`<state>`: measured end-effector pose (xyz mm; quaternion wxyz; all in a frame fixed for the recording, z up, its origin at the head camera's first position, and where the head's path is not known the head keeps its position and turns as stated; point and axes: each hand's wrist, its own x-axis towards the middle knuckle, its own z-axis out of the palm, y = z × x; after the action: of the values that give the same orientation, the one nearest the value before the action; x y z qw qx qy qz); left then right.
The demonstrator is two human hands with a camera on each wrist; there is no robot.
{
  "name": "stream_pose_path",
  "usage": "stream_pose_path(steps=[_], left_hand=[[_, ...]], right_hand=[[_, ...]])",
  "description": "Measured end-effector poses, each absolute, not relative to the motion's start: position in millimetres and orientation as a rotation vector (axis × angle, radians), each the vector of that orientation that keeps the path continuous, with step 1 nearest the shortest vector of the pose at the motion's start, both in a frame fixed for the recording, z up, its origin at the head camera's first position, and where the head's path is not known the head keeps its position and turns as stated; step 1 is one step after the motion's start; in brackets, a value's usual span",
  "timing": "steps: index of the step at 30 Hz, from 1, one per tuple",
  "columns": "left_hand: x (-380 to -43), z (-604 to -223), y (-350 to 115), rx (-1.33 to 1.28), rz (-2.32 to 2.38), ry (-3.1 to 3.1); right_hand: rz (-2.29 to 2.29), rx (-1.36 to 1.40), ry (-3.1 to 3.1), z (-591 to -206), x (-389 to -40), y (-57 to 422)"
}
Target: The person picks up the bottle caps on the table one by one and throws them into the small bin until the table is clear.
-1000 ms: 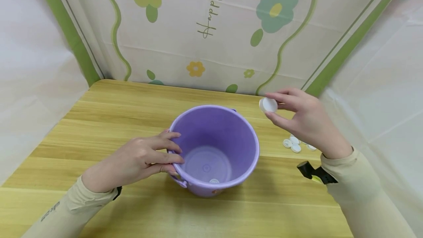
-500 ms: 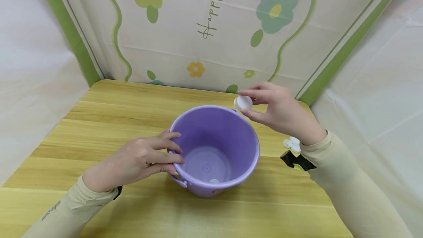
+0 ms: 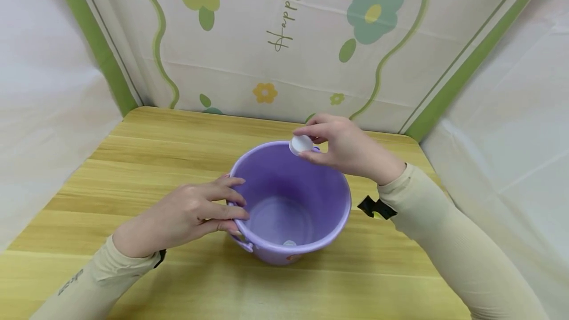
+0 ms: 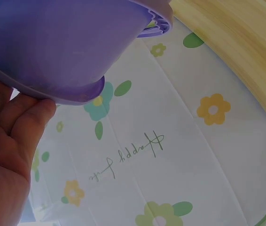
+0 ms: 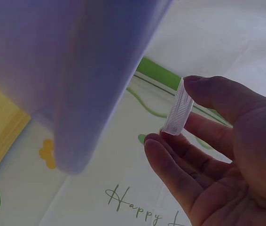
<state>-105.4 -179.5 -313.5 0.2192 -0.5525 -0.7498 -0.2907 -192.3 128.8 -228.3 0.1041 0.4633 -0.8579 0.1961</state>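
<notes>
wood tbl point(image 3: 178, 147) w/ bucket point(image 3: 284, 177) (purple)

I'm gripping with my left hand point(image 3: 188, 210), pinching with my right hand point(image 3: 346, 145) between thumb point(image 5: 213, 92) and fingertips point(image 5: 154, 145), both forearms point(image 3: 449, 231) slanting inward.

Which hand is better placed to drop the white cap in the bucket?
Right, likely: the right hand pinches the white cap near the bucket, while the left hand holds the bucket's rim.
</notes>
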Motion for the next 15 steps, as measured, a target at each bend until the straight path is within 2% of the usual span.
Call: stream_pose_path(steps=[15], left_hand=[[-107,-316,-179,-1.542,-0.792,-2.031]], right_hand=[[0.534,1.396,-2.598,-235,-200,117]])
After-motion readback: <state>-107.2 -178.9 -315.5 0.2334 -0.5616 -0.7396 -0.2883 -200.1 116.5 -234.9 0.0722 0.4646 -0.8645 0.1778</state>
